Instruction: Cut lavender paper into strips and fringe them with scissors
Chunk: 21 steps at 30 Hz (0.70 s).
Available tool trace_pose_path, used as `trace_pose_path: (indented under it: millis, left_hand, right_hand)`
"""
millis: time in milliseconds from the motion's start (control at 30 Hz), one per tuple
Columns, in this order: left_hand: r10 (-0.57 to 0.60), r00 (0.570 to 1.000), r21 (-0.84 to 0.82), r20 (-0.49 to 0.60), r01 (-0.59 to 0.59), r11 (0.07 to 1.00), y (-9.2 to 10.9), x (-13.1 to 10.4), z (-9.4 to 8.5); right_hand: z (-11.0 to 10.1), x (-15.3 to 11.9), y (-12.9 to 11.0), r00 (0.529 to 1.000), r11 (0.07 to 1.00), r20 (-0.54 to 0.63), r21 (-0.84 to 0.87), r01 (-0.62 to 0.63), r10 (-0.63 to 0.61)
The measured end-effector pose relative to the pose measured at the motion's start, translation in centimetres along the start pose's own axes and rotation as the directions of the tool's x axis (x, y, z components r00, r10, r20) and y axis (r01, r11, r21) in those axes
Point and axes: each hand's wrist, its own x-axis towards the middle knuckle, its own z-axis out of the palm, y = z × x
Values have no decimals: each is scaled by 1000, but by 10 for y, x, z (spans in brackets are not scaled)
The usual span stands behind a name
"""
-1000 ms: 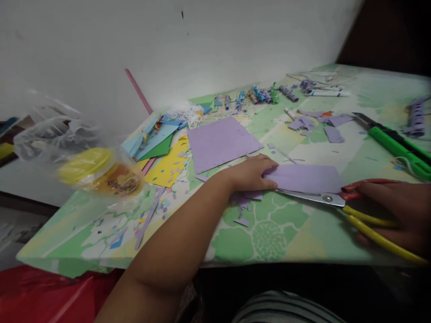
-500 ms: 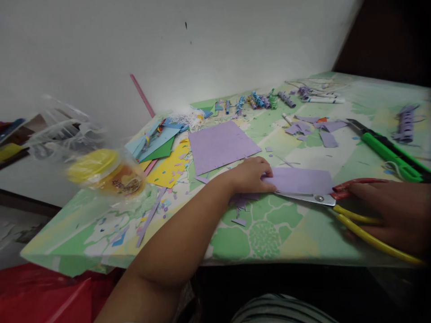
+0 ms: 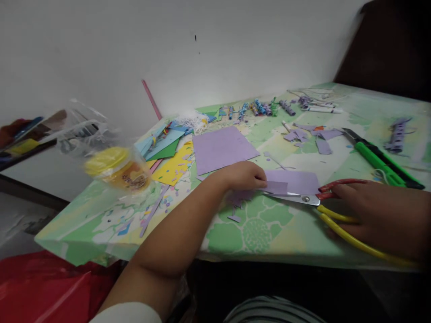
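Observation:
My left hand [image 3: 248, 175] pinches a small purple paper piece [image 3: 279, 186] between thumb and fingertips, low over the table. Behind that piece, a wider purple paper strip [image 3: 301, 178] lies on the cloth. My right hand [image 3: 377, 215] is wrapped around scissors [image 3: 305, 198] with one red and one yellow handle. The blades point left, nearly together, along the near edge of the small piece; their tips reach close to my left fingers. A larger purple sheet [image 3: 224, 149] lies just beyond my left hand, and purple scraps [image 3: 243, 195] lie under and in front of it.
A green box cutter [image 3: 380, 163] lies at the right, near purple offcuts [image 3: 323, 144]. Rolled paper tubes [image 3: 259, 106] line the back by the wall. On the left are colored sheets [image 3: 173, 134], white string [image 3: 191, 120] and a yellow-lidded jar [image 3: 117, 168] in clear plastic.
The small purple piece now shows in front of the wider strip, in my left fingers. Scissors and right hand have shifted slightly left in view; the whole view has also shifted a little.

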Motion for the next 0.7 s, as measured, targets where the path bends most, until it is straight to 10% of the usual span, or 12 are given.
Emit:
trace_pose_path:
  millis: [700]
  left_hand:
    - [-127,992,-427,-26,104,898,-19,-2,5]
  right_hand:
    - [-8,5,17,995,999,93,36,-26,22]
